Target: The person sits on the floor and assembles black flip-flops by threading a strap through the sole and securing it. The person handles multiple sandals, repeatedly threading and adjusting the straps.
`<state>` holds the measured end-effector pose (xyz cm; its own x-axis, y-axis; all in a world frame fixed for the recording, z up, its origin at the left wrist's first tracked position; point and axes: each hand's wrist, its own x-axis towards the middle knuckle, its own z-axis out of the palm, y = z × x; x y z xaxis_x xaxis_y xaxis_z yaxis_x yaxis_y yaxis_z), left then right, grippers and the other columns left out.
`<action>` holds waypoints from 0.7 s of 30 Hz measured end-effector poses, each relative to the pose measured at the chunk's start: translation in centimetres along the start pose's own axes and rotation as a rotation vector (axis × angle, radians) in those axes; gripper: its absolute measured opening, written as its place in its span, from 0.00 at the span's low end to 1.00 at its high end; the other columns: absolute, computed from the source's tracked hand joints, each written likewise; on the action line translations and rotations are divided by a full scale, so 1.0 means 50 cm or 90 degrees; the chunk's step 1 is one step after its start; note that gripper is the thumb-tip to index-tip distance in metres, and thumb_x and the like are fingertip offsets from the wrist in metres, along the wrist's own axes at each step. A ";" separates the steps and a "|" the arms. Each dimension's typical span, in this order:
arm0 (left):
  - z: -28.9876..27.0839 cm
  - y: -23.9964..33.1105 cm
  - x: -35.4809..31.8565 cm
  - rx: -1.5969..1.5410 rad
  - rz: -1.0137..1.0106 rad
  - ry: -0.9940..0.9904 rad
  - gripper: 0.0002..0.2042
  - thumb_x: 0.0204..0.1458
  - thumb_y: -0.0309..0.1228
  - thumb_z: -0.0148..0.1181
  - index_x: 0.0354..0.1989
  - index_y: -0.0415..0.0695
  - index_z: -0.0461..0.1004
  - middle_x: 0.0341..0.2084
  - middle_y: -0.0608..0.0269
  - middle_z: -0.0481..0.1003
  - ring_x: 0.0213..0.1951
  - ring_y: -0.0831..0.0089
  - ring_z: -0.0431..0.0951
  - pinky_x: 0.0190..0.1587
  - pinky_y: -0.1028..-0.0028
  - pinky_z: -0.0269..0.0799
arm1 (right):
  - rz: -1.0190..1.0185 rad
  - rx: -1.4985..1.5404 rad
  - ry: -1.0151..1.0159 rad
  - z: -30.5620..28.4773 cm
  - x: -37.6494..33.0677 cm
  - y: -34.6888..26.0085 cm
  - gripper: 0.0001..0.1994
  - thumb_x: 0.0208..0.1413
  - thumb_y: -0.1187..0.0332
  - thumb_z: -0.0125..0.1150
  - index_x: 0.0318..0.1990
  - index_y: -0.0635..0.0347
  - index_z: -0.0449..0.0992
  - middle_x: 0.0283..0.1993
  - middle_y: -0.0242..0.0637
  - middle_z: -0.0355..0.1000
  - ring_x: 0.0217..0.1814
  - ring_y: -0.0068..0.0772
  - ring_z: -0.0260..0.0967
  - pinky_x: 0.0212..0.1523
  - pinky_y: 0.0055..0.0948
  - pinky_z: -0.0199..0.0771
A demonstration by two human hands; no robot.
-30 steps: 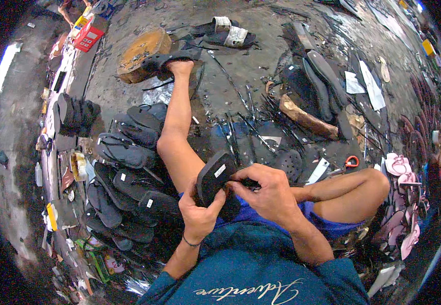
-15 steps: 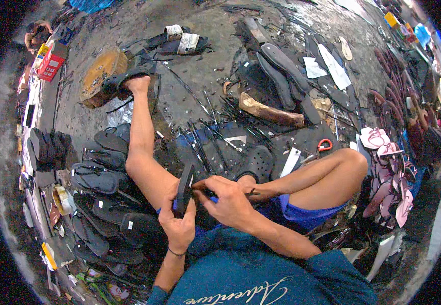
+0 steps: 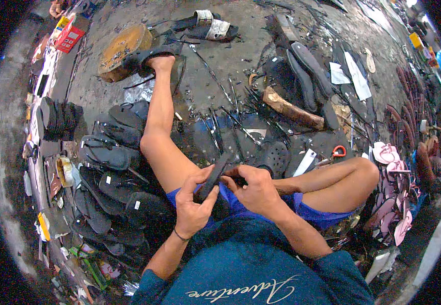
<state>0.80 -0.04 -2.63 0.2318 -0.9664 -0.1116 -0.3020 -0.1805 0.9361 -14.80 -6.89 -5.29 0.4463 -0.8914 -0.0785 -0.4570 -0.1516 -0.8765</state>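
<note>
In front of my lap a black flip-flop (image 3: 213,179) is held tilted, its sole nearly edge-on to me. My left hand (image 3: 192,206) grips it, thumb on the near side and fingers around the edge. Against its right face, my right hand (image 3: 259,193) has its fingers curled in a pinch; a dark piece shows between them, too hidden to name. Left of my leg lies a pile of black flip-flops (image 3: 109,155), some with small white labels.
Thin black strips (image 3: 215,129) lie scattered ahead, near a curved wooden piece (image 3: 291,109) and dark soles (image 3: 309,68). A round wooden block (image 3: 124,51) stands by my left foot. Pink sandals (image 3: 385,152) are stacked at right, near an orange-red ring (image 3: 339,151).
The flip-flop and both hands have shifted slightly right, and the flip-flop leans over more to the right. The whole view has moved a little, shifting the floor items rightward.
</note>
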 end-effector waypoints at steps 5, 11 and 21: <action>0.009 -0.007 0.014 -0.015 -0.050 0.015 0.16 0.50 0.17 0.63 0.48 0.36 0.73 0.49 0.50 0.77 0.53 0.62 0.77 0.57 0.69 0.71 | -0.008 0.006 -0.012 -0.009 0.010 -0.012 0.11 0.57 0.63 0.62 0.37 0.62 0.77 0.38 0.48 0.77 0.40 0.52 0.76 0.39 0.48 0.74; 0.001 -0.017 0.009 -0.019 -0.062 0.002 0.15 0.49 0.18 0.64 0.47 0.37 0.74 0.45 0.52 0.78 0.49 0.61 0.78 0.54 0.67 0.72 | -0.112 -0.070 -0.042 -0.025 0.001 0.014 0.12 0.52 0.67 0.63 0.40 0.64 0.73 0.37 0.49 0.74 0.42 0.54 0.74 0.41 0.47 0.75; 0.004 -0.022 0.024 0.029 0.018 0.006 0.16 0.52 0.18 0.60 0.50 0.36 0.74 0.53 0.49 0.75 0.56 0.59 0.75 0.59 0.66 0.69 | -0.181 -0.086 -0.079 -0.022 0.009 0.027 0.17 0.46 0.72 0.62 0.46 0.62 0.75 0.40 0.43 0.72 0.40 0.49 0.73 0.33 0.44 0.74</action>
<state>1.22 -1.06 -3.87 0.2307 -0.9695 -0.0824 -0.3504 -0.1618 0.9225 -16.06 -7.95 -5.97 0.6573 -0.7477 0.0945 -0.3957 -0.4490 -0.8011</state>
